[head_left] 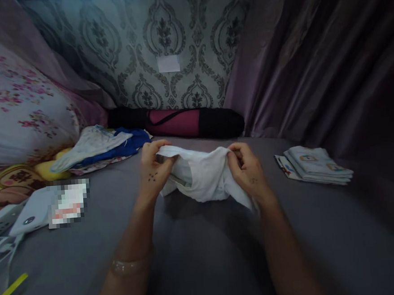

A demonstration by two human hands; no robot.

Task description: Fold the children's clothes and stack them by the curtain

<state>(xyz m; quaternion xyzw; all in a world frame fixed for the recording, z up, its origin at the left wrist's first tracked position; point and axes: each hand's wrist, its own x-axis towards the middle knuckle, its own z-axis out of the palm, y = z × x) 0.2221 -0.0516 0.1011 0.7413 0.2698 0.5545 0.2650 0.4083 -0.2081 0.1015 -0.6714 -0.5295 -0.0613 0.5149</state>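
A small white garment hangs between my two hands above the grey bed sheet, its upper edge pulled across. My left hand pinches the left end, thumb in front and fingers over the edge; an opening in the cloth shows beside the thumb. At the other end, my right hand grips the upper corner with bent fingers. Part of the cloth droops below this hand. To the right lies a neat stack of folded printed cloths, apart from the hand.
Left on the grey sheet are rumpled blue and pale clothes, a white device, a power strip and a cable with a yellow tie. A black and maroon roll-shaped bag lies along the wall. Curtains hang right.
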